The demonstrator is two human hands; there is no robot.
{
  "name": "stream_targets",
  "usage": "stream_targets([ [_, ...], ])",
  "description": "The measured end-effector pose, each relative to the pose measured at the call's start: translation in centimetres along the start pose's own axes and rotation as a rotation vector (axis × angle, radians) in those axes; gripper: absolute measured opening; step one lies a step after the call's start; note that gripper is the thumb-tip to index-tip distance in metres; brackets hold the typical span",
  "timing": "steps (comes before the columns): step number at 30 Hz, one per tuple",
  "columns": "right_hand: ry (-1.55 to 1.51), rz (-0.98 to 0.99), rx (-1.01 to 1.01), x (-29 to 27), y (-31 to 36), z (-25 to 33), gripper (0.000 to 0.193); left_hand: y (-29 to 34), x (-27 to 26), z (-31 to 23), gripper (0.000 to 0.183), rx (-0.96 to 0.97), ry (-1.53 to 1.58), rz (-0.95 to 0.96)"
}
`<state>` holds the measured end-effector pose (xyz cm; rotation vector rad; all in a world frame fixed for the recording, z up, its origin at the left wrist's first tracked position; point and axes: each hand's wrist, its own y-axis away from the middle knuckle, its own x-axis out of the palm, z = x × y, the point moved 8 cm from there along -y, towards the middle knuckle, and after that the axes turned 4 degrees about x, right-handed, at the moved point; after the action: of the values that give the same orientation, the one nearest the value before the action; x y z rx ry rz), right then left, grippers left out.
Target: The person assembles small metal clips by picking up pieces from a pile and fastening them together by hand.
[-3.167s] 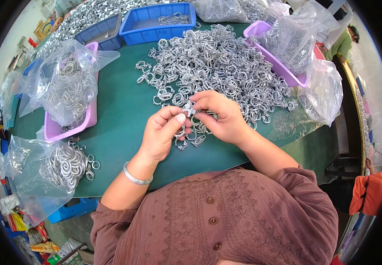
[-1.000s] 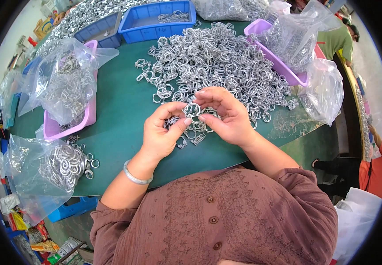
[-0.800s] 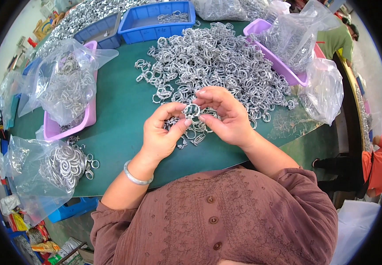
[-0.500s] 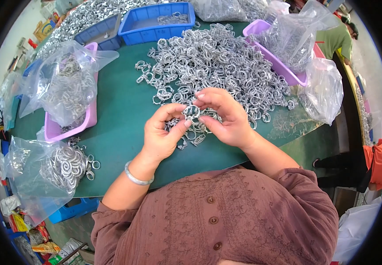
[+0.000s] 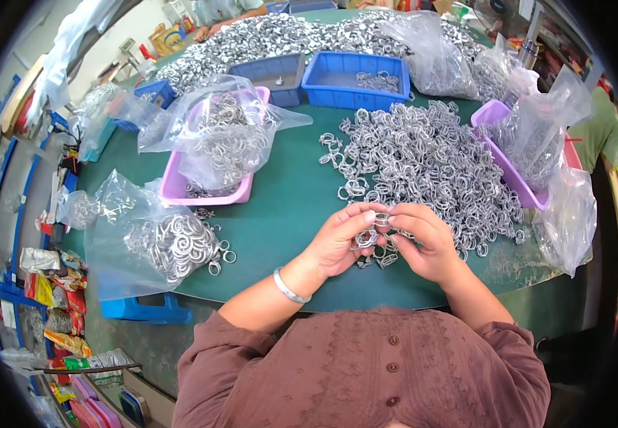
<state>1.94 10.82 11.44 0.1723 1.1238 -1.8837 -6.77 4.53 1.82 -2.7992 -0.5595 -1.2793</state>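
Observation:
My left hand (image 5: pixel 340 241) and my right hand (image 5: pixel 427 242) meet over the green table, with fingertips almost touching. In the left fingers sits a small silver metal ring (image 5: pixel 365 240). Between the thumb and fingers of both hands, a second ring-shaped metal part (image 5: pixel 382 220) shows, partly covered by the fingertips. Exactly how the two pieces touch is hidden. Just below the hands lie a few loose metal parts (image 5: pixel 386 257). Beyond them spreads a big heap of similar silver ring parts (image 5: pixel 423 160).
At left stand a pink bin (image 5: pixel 173 182) under a plastic bag (image 5: pixel 227 143) and a bag of flat rings (image 5: pixel 180 246). Blue trays (image 5: pixel 355 96) are behind. A purple bin (image 5: pixel 505 160) and clear bags (image 5: pixel 566 214) flank the heap. Another person's hand (image 5: pixel 205 32) rests far back.
The view has swung left, so everything sits further right and lower. My hands have come closer together, and the ring has shifted into the left fingers while a second part shows between both hands.

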Motion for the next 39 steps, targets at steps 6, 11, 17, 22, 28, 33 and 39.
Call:
stream_targets([
  [6, 0.023, -0.015, 0.041, -1.7, 0.8, -0.8, 0.024, 3.1, 2.8, -11.1, 0.026, 0.386, -0.379, -0.005],
  [11, 0.005, -0.029, 0.064, -2.5, 0.8, -1.3, 0.023, 5.4, 7.0, -25.7, 0.023, 0.945, -1.331, -0.244],
  [17, 0.003, -0.07, 0.063, -3.3, 1.3, -1.4, 0.021, 2.4, 0.8, -29.5, 0.025, 0.113, -2.124, -0.431],
  [22, 0.034, -0.076, 0.104, -4.1, 2.2, -2.1, 0.02, 3.2, 2.3, -28.1, 0.039, 0.171, -2.03, -0.309],
  [28, 0.029, -0.101, 0.151, -4.6, 2.5, -3.4, 0.019, 2.1, 1.4, -26.4, 0.018, 0.213, -2.389, -0.179],
  [33, 0.0, -0.076, 0.136, -4.0, 2.7, -2.7, 0.018, 7.1, 4.5, -40.7, 0.016, 0.708, -2.114, -0.827],
  [39, 0.006, -0.119, 0.177, -4.5, 2.8, -4.0, 0.017, 4.2, 4.0, -35.4, 0.021, 0.216, -2.099, -0.245],
])
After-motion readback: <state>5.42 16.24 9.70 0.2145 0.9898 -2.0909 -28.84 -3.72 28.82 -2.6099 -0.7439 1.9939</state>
